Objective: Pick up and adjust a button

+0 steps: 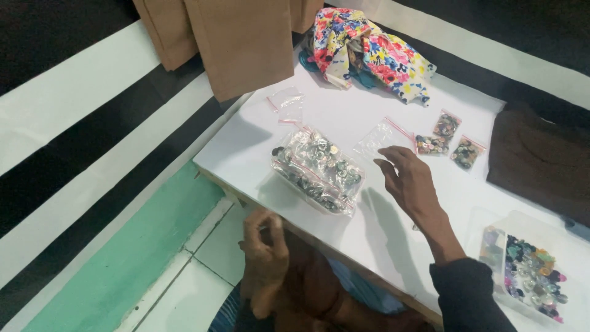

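The work surface is a low white table (344,117) set on a floor of black and white stripes, with a green band and white tiles along its near edge.

Right hand (410,179): held over the table with the fingers spread and slightly curled, palm down. It grips nothing. Just beyond its fingertips lies an empty clear zip bag (381,138) with a red seal strip, flat on the table.

Left hand (264,246): held below the table's near edge, over the lap, with the fingers drawn together. Whether it pinches a small item cannot be told from this view.

Between the two hands, and slightly ahead of them, lies a large clear bag of metallic buttons (318,169), full and resting on the table. A second empty small zip bag (287,101) lies further ahead of the left hand.

Beyond the right hand, three small filled button bags (447,140) lie close together. To the right of the right forearm stands a clear plastic tray (556,230) holding loose buttons of mixed colours.

Status, judged from the layout: three small bags are filled; two small bags are empty; the large bag and the tray each hold a substantial quantity of buttons.

Other items: a floral fabric bundle (369,52) at the far side of the table, brown cloth panels (239,43) hanging beyond the left hand, and a dark brown cloth (541,163) to the far right.
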